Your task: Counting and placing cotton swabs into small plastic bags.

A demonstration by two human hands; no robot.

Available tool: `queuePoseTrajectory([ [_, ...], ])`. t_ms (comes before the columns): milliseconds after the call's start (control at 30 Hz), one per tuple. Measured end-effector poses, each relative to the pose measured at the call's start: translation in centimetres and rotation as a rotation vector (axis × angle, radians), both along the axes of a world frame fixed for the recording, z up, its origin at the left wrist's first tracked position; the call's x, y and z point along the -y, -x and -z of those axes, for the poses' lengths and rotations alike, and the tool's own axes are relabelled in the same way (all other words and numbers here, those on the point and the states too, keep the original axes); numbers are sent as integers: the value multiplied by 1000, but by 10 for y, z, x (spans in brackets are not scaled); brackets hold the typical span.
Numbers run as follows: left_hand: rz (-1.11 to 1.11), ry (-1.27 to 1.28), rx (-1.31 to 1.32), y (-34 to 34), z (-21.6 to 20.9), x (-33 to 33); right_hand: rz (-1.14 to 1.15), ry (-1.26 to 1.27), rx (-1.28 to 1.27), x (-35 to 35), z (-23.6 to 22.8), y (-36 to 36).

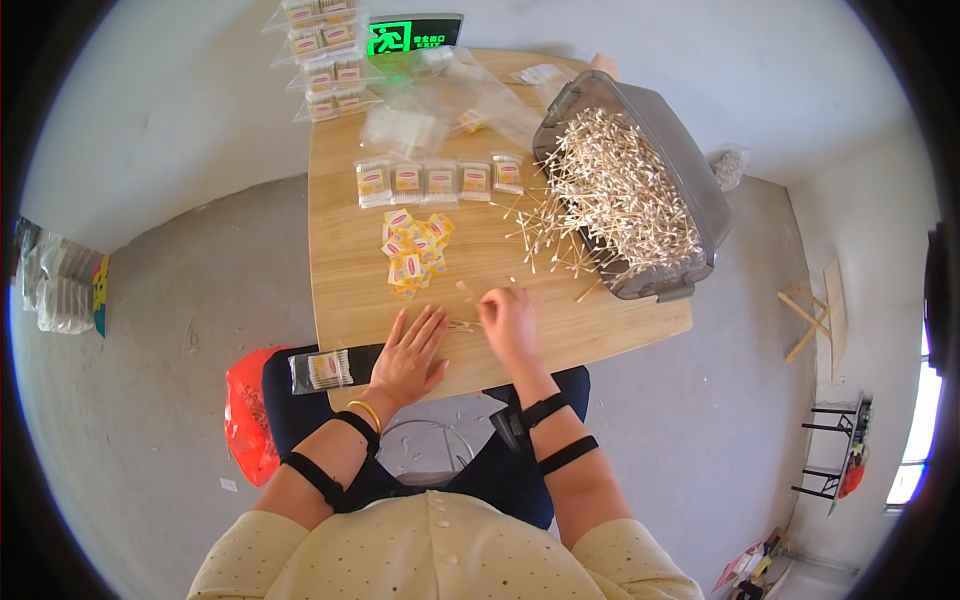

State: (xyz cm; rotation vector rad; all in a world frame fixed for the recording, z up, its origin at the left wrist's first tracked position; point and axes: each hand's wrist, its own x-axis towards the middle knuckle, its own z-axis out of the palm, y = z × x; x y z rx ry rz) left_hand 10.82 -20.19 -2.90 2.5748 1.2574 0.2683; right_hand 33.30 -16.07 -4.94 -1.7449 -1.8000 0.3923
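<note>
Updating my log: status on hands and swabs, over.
Left hand flat on table. Right hand curled, grip unclear. Some swabs between them; more spill from grey bin.

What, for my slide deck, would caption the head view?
Left hand flat on a wooden table, right hand nearby, cotton swabs between them; beyond, yellow cards and a swab-filled gray bin.

Labels (413, 262) lie before 5 packets (440, 182), bags (402, 130) seemingly behind; right, swabs (620, 185) in a bin (692, 150).
</note>
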Motion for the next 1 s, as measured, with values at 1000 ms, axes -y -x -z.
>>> queuePoseTrajectory([
  [1000, -25, 0, 73, 3, 4, 1, -11, -63, 252, -85, -31, -21],
])
